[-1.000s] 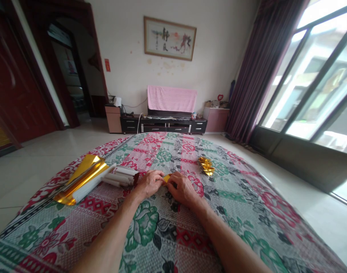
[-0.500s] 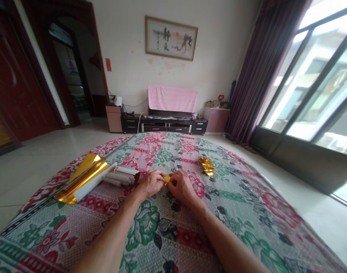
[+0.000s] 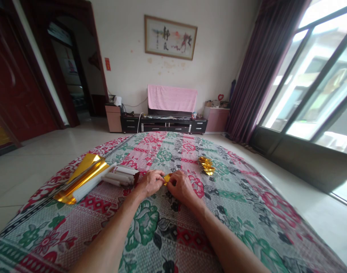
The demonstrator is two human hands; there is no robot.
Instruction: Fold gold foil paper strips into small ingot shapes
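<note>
Between my two hands is a small piece of gold foil paper (image 3: 167,179), partly covered by fingers. My left hand (image 3: 152,182) pinches its left side, and my right hand (image 3: 181,185) grips the right side with curled fingers. Both hands rest low over the patterned tablecloth (image 3: 173,235). To the right lie several folded gold foil pieces (image 3: 206,166) in a short row. On the left, gold foil sheets (image 3: 88,176) lie partly curled, with white paper rolls (image 3: 120,176) beside them.
The round table's far edge faces a low black cabinet (image 3: 170,125). A pink cloth (image 3: 172,98) drapes over what stands on it. Purple curtains (image 3: 264,72) and a large window (image 3: 312,83) are at the right, a dark red door (image 3: 16,79) at the left.
Almost nothing differs. Both hands hold the foil piece in the same spot, with only a very slight shift of the fingers and the view.
</note>
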